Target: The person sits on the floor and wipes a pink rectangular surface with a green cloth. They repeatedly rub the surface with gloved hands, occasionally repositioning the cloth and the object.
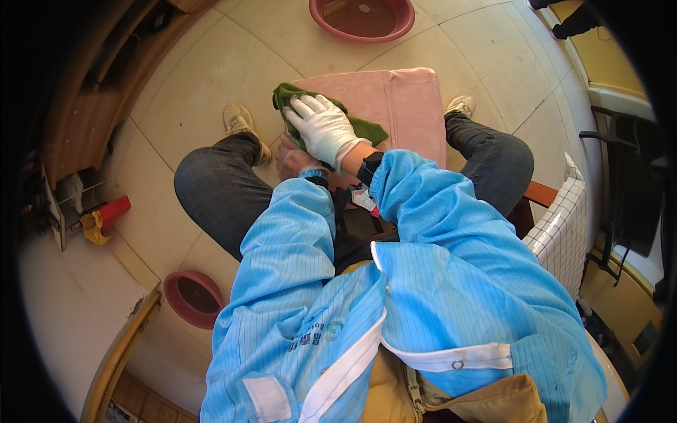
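Observation:
A pink, cloth-like covered piece (416, 106) with a rectangular outline lies in front of me between my knees. Across its left part is a crumpled dark green cloth (367, 131). My right hand (323, 127), in a white glove, presses on the cloth with its fingers stretched out and slightly apart. Beside it, lower and to the left, my left hand (291, 158) is at the near left edge of the pink piece, touching or very close to the cloth. The left fingers are partly hidden, so their grip is unclear.
A reddish basin (363, 37) stands on the tiled floor ahead, and another basin (194, 299) is at lower left. Wooden furniture (88, 134) lines the left. A red and yellow object (106, 217) lies near it. At right are a white gridded panel (560, 233) and a black chair (624, 183).

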A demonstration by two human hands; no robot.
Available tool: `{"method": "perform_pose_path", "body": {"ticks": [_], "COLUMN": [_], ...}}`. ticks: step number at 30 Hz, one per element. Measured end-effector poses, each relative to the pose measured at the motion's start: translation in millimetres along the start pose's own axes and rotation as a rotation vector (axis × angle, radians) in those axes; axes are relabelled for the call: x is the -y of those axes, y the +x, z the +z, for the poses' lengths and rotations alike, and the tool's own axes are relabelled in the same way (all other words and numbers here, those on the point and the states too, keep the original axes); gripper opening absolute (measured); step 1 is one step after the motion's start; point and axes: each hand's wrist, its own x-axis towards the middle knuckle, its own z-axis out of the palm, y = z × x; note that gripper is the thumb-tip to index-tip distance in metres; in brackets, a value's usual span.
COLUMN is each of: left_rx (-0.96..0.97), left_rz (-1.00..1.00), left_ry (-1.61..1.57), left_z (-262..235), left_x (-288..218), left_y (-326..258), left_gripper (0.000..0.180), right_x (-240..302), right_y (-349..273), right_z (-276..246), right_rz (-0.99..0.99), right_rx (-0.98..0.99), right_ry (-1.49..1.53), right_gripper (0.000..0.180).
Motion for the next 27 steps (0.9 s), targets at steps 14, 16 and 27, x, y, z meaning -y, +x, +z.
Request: {"method": "perform_pose_path", "body": {"ticks": [14, 16, 27], "left_rx": [0.097, 0.075, 0.141], "left_rz": [-0.183, -0.179, -0.194], "left_ry": [0.2, 0.196, 0.218], "left_z": [-9.4, -9.7, -19.6], "left_x": [-17.0, -16.6, -23.6], "left_y": [4.5, 4.9, 1.9], "left_gripper": [0.07, 0.071, 0.063], "right_x": [-8.0, -7.5, -13.0], "right_y": [-72.7, -70.5, -21.4], "right_z": [-15.6, -16.2, -10.4], "right_rz": [-0.031, -0.029, -0.05], "right_rx": [-0.049, -0.049, -0.012], "right_ry": [0.075, 0.064, 0.099], "right_gripper": [0.044, 0.044, 0.047]}}
